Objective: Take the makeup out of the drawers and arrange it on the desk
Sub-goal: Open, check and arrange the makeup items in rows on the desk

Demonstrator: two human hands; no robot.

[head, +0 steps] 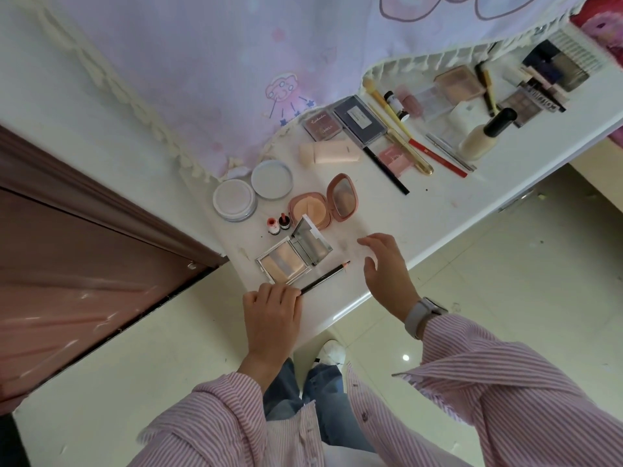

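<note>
At the lower left of the desk (pixel 438 210), the left hand (pixel 269 315) had its fingers curled round the blunt end of a black pencil (pixel 325 276), whose tip pointed up and to the right, just beside the open silver palette (pixel 293 252). Above that, left of centre, lay two round white tins (pixel 253 193) and an open pink compact (pixel 323 205). Just right of centre, the right hand (pixel 387 274) hovered over bare desk with fingers loosely spread, holding nothing. Further palettes, brushes and a cream bottle (pixel 482 133) ran toward the upper right. To place the pencil well, I would lay it flat on the bare patch, parallel to the palette's edge and back from the desk's rim, so it could not roll off.
</note>
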